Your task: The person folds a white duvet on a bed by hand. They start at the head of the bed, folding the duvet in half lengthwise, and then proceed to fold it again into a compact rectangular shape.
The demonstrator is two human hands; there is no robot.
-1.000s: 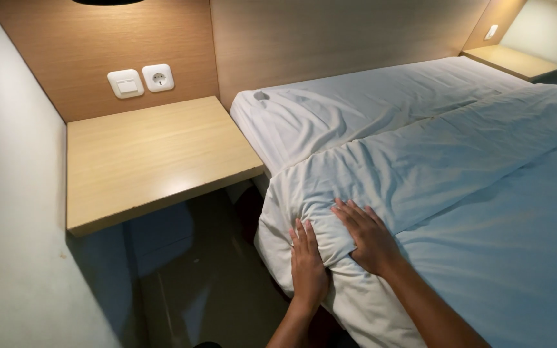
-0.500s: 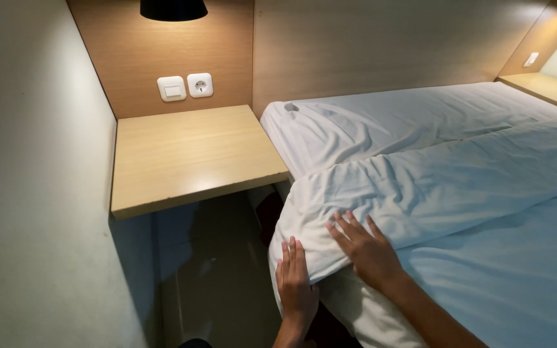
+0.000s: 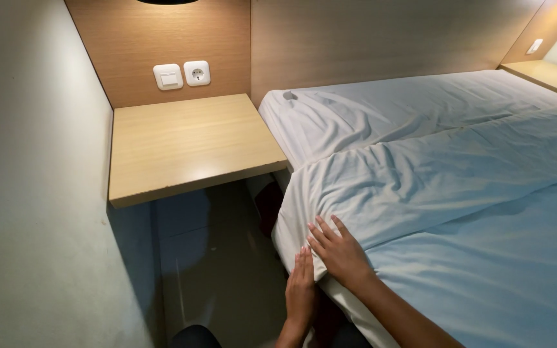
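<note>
We have both hands down at the near corner of the bed (image 3: 536,303). Our right hand (image 3: 340,254) lies flat on top of the pale blue sheet (image 3: 433,174), fingers spread and together with nothing in the grip. Our left hand (image 3: 301,290) presses flat against the side of the mattress just below it, also holding nothing, palm on the hanging cloth.

Judging from how things lie, the sheet already covers most of the bed but is far from smooth: a long fold runs across the middle and the upper part (image 3: 356,116) near the headboard (image 3: 381,38) is creased. The corner under our hands hangs loose over the edge, so the tucking and smoothing there look only begun. The wooden table (image 3: 188,145) beside the bed is well apart from our hands.
</note>
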